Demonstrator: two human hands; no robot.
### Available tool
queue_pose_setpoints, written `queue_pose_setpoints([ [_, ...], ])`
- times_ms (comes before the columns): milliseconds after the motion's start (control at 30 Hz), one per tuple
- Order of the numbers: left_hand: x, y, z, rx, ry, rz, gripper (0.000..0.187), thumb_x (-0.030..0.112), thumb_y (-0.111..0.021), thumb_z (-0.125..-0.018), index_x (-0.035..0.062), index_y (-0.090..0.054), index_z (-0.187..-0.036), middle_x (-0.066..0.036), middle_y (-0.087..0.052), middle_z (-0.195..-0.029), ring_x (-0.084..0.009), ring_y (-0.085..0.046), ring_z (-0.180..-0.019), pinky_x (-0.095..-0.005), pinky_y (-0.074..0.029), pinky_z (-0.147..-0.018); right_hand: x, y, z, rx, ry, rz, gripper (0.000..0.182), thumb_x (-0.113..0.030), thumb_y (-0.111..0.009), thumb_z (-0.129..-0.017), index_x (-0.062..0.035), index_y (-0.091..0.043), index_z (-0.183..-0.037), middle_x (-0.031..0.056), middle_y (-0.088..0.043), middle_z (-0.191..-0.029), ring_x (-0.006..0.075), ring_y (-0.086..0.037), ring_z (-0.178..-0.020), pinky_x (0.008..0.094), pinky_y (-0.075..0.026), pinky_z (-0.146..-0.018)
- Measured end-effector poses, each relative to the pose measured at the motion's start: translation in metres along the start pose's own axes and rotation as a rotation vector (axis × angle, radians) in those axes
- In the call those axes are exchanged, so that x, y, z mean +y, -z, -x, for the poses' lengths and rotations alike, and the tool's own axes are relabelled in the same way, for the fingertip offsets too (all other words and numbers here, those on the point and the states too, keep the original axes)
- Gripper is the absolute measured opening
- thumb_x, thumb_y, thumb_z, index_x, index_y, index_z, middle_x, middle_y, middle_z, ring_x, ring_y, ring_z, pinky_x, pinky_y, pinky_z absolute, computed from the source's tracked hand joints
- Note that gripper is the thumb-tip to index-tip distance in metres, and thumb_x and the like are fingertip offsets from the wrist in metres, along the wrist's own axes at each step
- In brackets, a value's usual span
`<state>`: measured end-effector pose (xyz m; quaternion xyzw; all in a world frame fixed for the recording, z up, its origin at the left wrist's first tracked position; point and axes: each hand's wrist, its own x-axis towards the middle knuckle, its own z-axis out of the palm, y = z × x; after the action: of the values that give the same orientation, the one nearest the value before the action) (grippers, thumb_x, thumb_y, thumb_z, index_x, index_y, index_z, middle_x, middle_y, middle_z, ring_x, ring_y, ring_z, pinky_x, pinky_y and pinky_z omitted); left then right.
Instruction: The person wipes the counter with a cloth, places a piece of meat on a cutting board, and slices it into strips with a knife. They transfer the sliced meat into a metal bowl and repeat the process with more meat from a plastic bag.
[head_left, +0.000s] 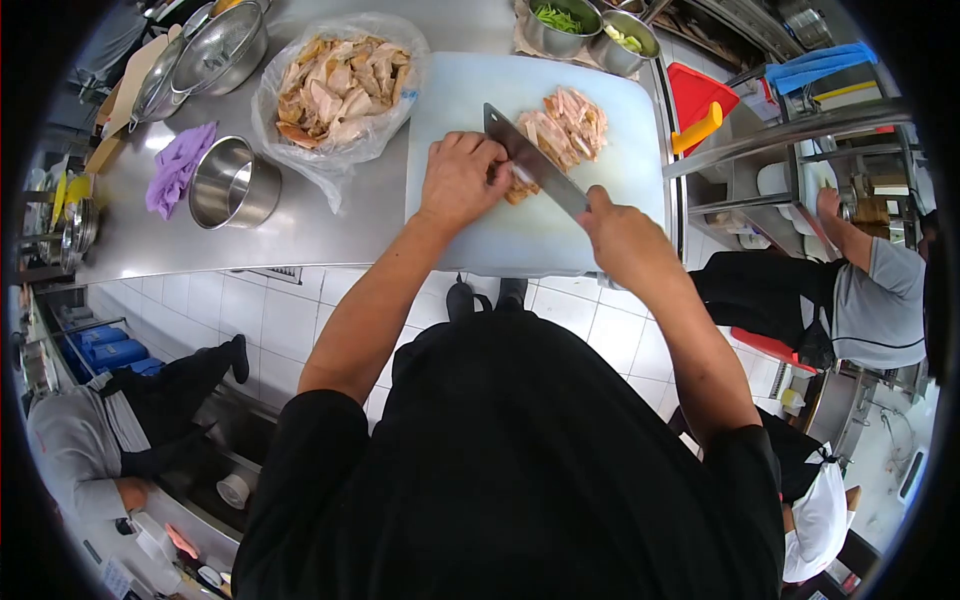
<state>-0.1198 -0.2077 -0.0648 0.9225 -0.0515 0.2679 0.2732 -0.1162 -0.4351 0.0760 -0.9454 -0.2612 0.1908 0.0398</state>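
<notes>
My right hand (617, 232) is closed round the handle of a cleaver (537, 162), whose broad blade slants up and left across the white cutting board (455, 85). On the blade's left side, my left hand (462, 177) has its fingers curled on a piece of cooked-looking chicken (519, 188), mostly hidden by the fingers and blade. Sliced chicken (567, 125) lies in a pile on the board just beyond the blade. To the left, a clear plastic bag (395, 35) stands open, full of larger chicken pieces (345, 85).
A steel pot (235, 183) and a purple cloth (181, 168) sit at the left, below metal strainers (220, 50). Steel bowls of cut greens (558, 20) stand behind the board. A yellow-handled item (698, 128) is at the right. Co-workers (880, 300) stand on both sides.
</notes>
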Motion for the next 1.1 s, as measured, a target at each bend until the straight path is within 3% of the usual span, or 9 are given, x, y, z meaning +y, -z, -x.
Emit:
queue_pose_setpoints([
  [167,-0.001,0.001,0.002,-0.051,0.002,0.01,0.015,0.022,-0.072,-0.081,0.0129,-0.069,-0.093,-0.005,-0.066,-0.102,-0.0286,-0.059,-0.107,-0.0454,-0.046,-0.09,-0.002,-0.044,-0.028,0.093,0.011,-0.066,0.027,-0.026,-0.048,-0.105,0.0004,-0.048,-0.11,0.0245,-0.07,-0.08,0.0464,-0.069,-0.077,0.0578,-0.053,-0.069],
  [300,0.003,0.006,0.008,-0.054,-0.02,-0.021,0.017,0.021,-0.071,-0.081,0.0121,-0.069,-0.095,-0.006,-0.065,-0.103,-0.0298,-0.058,-0.106,-0.0459,-0.046,-0.09,-0.005,-0.038,-0.036,0.148,0.048,-0.059,0.026,-0.025,-0.048,-0.105,0.0004,-0.049,-0.11,0.0247,-0.07,-0.081,0.0461,-0.07,-0.078,0.0573,-0.054,-0.07],
  [600,0.0,0.004,0.007,-0.007,-0.047,0.014,0.015,0.02,-0.071,-0.081,0.0126,-0.069,-0.093,-0.005,-0.065,-0.099,-0.0294,-0.059,-0.102,-0.045,-0.046,-0.088,-0.011,0.002,0.003,-0.052,-0.03,-0.014,0.024,-0.024,-0.047,-0.105,0.0001,-0.048,-0.11,0.026,-0.07,-0.085,0.045,-0.07,-0.083,0.0569,-0.053,-0.075],
  [800,-0.003,0.003,0.002,0.01,-0.071,0.001,0.013,0.02,-0.071,-0.08,0.0133,-0.068,-0.091,-0.005,-0.065,-0.095,-0.028,-0.06,-0.099,-0.0455,-0.046,-0.084,-0.009,-0.05,-0.029,0.086,0.015,-0.072,0.026,-0.024,-0.048,-0.105,-0.0002,-0.045,-0.113,0.0258,-0.07,-0.083,0.0461,-0.07,-0.08,0.0571,-0.054,-0.074],
  [1100,-0.003,0.004,0.012,0.016,-0.07,0.031,0.014,0.019,-0.07,-0.08,0.0127,-0.068,-0.092,-0.006,-0.065,-0.097,-0.0295,-0.059,-0.1,-0.0451,-0.046,-0.087,-0.017,0.001,-0.005,0.022,0.024,-0.054,0.028,-0.025,-0.052,-0.104,0.0018,-0.048,-0.111,0.0296,-0.068,-0.081,0.0489,-0.067,-0.081,0.0579,-0.051,-0.074],
])
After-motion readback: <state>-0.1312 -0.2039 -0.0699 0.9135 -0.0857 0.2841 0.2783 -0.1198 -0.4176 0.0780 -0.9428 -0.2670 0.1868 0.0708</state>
